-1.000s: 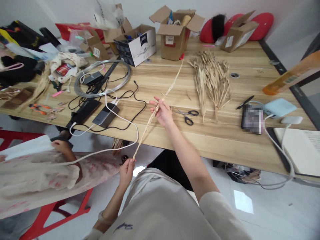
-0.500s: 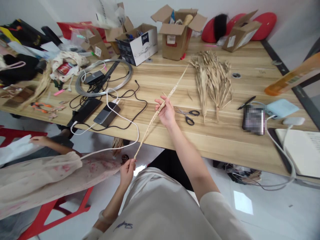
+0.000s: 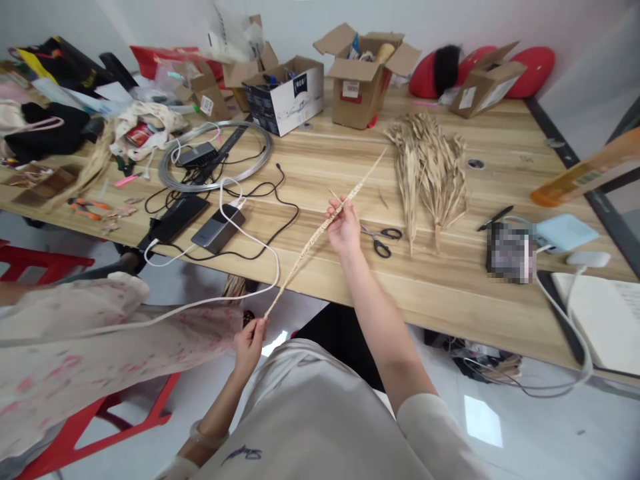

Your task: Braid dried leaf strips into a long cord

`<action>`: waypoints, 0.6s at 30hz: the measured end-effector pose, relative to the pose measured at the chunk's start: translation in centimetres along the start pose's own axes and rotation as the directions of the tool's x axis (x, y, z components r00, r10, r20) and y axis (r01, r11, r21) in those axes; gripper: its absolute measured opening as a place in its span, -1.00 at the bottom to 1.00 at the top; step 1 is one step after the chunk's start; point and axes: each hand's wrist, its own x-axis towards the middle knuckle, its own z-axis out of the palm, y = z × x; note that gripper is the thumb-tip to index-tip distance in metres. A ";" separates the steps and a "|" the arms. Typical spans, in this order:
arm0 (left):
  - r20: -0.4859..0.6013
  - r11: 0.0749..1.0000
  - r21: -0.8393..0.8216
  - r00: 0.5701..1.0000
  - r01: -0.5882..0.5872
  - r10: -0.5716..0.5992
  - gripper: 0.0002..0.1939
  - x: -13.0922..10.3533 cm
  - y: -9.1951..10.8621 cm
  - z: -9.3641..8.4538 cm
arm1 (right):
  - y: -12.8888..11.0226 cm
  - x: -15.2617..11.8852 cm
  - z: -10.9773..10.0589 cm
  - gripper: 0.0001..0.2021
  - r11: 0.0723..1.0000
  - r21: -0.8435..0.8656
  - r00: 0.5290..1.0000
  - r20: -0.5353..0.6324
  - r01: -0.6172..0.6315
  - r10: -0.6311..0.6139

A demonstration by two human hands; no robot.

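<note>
A long, pale braided straw cord (image 3: 311,243) runs slantwise between my hands, its thin loose end pointing away over the table. Down near my lap, my left hand (image 3: 250,341) pinches the lower end. Over the table, my right hand (image 3: 345,227) grips the cord further up with bent fingers, palm turned upward; a short stray strand sticks out beside the fingertips. Just right of that hand lie black-handled scissors (image 3: 383,240). Beyond them is a bundle of dried, tan leaves (image 3: 427,173).
Cables, a grey power bank (image 3: 219,230) and a wire coil (image 3: 167,177) lie to the left. Cardboard boxes (image 3: 357,100) line the back. An open notebook (image 3: 585,327) is at right. Beside me at left sits a person in a floral garment (image 3: 100,353) near a red stool (image 3: 135,413).
The view has shifted slightly, so the table items appear lower. My hands keep hold of the cord, still stretched out. The neighbour's hand with the white cloth has gone out of view.
</note>
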 end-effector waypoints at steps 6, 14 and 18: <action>0.115 0.991 -0.108 0.991 0.076 -0.063 -0.57 -0.1 0.5 0.2 | -0.3 0.1 0.2 -0.90 0.999 0.028 0.999 -0.015 -0.041 0.042; 0.072 0.989 0.134 0.996 -0.063 0.054 -0.68 0.6 2.0 0.2 | -0.4 -0.4 0.4 -0.73 0.996 0.020 0.996 0.037 -0.088 0.087; 0.045 0.987 0.122 0.994 -0.102 0.098 -0.67 0.6 2.8 0.3 | -0.8 -0.6 0.4 -0.63 0.998 -0.027 0.997 0.037 -0.060 0.061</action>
